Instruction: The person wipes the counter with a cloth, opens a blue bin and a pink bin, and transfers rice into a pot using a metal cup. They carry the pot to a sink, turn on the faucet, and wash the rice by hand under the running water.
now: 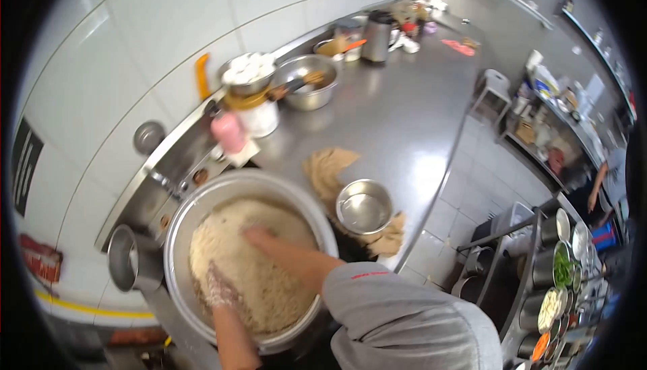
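A large round metal pot [176, 242] sits at the sink end of the counter, holding pale rice grains [283, 302] in what looks like cloudy water. My left hand [222, 290] is down in the rice on the near left, with grains clinging to it and its fingers partly buried. Toward the pot's middle, my right hand [257, 236] reaches into the pale contents, its fingers sunk and blurred. Whether either hand grips any grains is hidden.
Right of the pot, a small metal bowl [364, 206] rests by a brown cloth [330, 168]. Behind are a pink bottle [229, 132], a bowl of white pieces [248, 70] and a mixing bowl [317, 97]. A tap [162, 181] stands left. Another person [610, 174] works far right.
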`<state>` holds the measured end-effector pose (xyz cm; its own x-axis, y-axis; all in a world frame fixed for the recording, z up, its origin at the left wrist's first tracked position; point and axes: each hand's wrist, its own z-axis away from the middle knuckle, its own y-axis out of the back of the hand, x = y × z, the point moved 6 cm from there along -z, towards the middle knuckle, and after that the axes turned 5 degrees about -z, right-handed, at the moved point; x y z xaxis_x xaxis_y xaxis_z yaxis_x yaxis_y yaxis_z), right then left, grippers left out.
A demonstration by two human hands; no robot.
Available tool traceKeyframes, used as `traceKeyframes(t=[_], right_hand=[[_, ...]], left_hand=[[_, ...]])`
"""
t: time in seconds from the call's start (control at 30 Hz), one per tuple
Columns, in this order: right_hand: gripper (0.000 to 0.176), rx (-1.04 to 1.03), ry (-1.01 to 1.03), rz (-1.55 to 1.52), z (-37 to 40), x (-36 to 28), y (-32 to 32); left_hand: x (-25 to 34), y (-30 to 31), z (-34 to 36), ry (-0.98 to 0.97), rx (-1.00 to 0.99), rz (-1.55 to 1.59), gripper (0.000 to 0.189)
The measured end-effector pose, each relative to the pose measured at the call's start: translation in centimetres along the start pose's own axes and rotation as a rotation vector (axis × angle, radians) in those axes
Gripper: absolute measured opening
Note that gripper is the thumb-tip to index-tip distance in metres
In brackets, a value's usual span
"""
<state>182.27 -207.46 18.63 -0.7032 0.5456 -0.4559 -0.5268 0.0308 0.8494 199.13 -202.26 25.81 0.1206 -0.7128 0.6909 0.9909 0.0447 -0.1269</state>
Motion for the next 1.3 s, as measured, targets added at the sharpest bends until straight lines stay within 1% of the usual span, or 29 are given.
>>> traceKeyframes(t=[0.07, 0.1, 0.13, 0.17, 0.2, 0.23, 0.3, 0.33, 0.4, 0.43, 0.47, 0.5, 0.53, 0.57, 0.6, 0.63, 0.67, 0.73, 0.77, 0.8, 0.83, 0.9, 0.93, 1.0, 1.07, 1.13, 1.2, 1.27, 1.3], right_hand=[[0.058, -0.262, 0.095, -0.498, -0.6, -1.4, -4.6], [0.061, -0.411, 0.094, -0.737, -0.7, -2.1, -6.9], [0.060, -0.557, 0.155, -0.677, 6.0, -4.2, 2.8], [0.057, -0.510, 0.215, -0.506, 9.0, -6.2, 5.4], [0.053, -0.461, 0.265, -0.332, 10.7, -6.8, 6.1], [0.049, 0.045, 0.464, -0.452, 12.4, -7.7, 7.1], [0.046, 0.473, 0.687, -0.748, 13.6, -8.2, 6.4], [0.047, 0.375, 0.723, -0.962, 11.2, -8.5, 4.8], [0.048, -0.040, 0.651, -0.902, 8.2, -8.7, 4.3], [0.048, -0.340, 0.535, -0.613, 6.7, -7.8, 7.3], [0.048, -0.624, 0.408, -0.314, 7.3, -6.6, 8.7], [0.046, -0.517, 0.415, -0.210, 8.9, -6.6, 10.3], [0.046, -0.258, 0.424, -0.215, 10.3, -7.3, 10.8], [0.045, 0.186, 0.477, -0.319, 12.3, -8.1, 11.0], [0.044, 0.394, 0.529, -0.392, 13.6, -8.5, 10.8], [0.043, 0.452, 0.568, -0.426, 13.5, -8.8, 10.3], [0.043, 0.359, 0.562, -0.409, 12.2, -8.8, 9.6], [0.041, -0.310, 0.410, -0.254, 6.5, -6.4, 8.2], [0.040, -0.370, 0.338, -0.178, 5.1, -4.6, 8.1], [0.026, 0.116, 0.292, -0.064, -2.2, -1.5, 0.2], [0.033, 0.463, 0.220, 0.213, -1.2, -0.1, 5.7], [0.030, 0.740, 0.032, -0.641, -0.4, 6.3, 5.2], [0.032, 0.440, -0.005, -0.576, -0.9, 5.7, 4.6], [0.036, -0.151, -0.087, -0.414, -0.2, 3.6, 3.5], [0.045, -0.126, 0.153, -0.511, -0.2, 0.3, 0.5], [0.050, -0.381, 0.051, -0.684, 2.7, -2.7, 0.5], [0.052, -0.445, 0.204, -0.447, 7.1, -5.7, 2.7], [0.052, 0.055, 0.447, -0.396, 13.1, -8.1, 8.4], [0.053, 0.080, 0.480, -0.320, 13.7, -8.5, 9.0]], left_hand=[[0.6, -2.4, -0.4, 0.005, -0.328, 0.169, 0.051], [0.8, -3.0, -0.6, 0.021, -0.485, 0.250, 0.052], [1.2, -2.9, -0.2, -0.021, -0.522, 0.263, 0.052], [1.4, -3.3, 0.0, -0.067, -0.515, 0.247, 0.052], [1.4, -3.4, 0.2, -0.121, -0.482, 0.220, 0.052], [1.5, -3.3, 0.4, -0.162, -0.456, 0.202, 0.051], [1.8, -3.3, 0.8, -0.218, -0.421, 0.172, 0.051], [1.9, -3.5, 0.8, -0.236, -0.412, 0.160, 0.051], [2.2, -3.9, 0.7, -0.269, -0.400, 0.133, 0.051], [2.4, -4.2, 0.6, -0.278, -0.399, 0.123, 0.050], [2.5, -4.3, 0.6, -0.290, -0.396, 0.112, 0.050], [2.8, -4.4, 0.5, -0.302, -0.390, 0.102, 0.050], [2.9, -4.4, 0.4, -0.314, -0.388, 0.090, 0.050], [3.0, -4.3, 0.3, -0.322, -0.385, 0.075, 0.050], [3.0, -4.1, 0.3, -0.337, -0.376, 0.058, 0.050], [3.1, -3.9, 0.2, -0.354, -0.361, 0.034, 0.049], [3.4, -3.4, -0.3, -0.379, -0.325, -0.023, 0.049], [3.8, -1.7, -1.8, -0.433, -0.176, -0.234, 0.049], [4.2, -0.4, -2.9, -0.465, -0.069, -0.442, 0.049], [4.6, 0.9, -4.1, -0.496, 0.039, -0.678, 0.049], [4.8, 1.9, -4.9, -0.515, 0.119, -0.914, 0.048], [4.8, 2.4, -5.1, -0.542, 0.185, -1.288, 0.048], [4.6, 1.9, -4.6, -0.568, 0.184, -1.398, 0.048], [4.2, 0.4, -3.0, -0.642, 0.133, -1.506, 0.048], [4.2, -1.6, -1.5, -0.694, 0.024, -1.459, 0.048], [4.8, -3.4, 0.1, -0.724, -0.084, -1.364, 0.047], [5.3, -4.9, 2.0, -0.754, -0.154, -1.305, 0.047], [6.0, -5.8, 3.9, -0.802, -0.162, -1.341, 0.047], [6.1, -6.3, 5.0, -0.837, -0.151, -1.398, 0.047]])
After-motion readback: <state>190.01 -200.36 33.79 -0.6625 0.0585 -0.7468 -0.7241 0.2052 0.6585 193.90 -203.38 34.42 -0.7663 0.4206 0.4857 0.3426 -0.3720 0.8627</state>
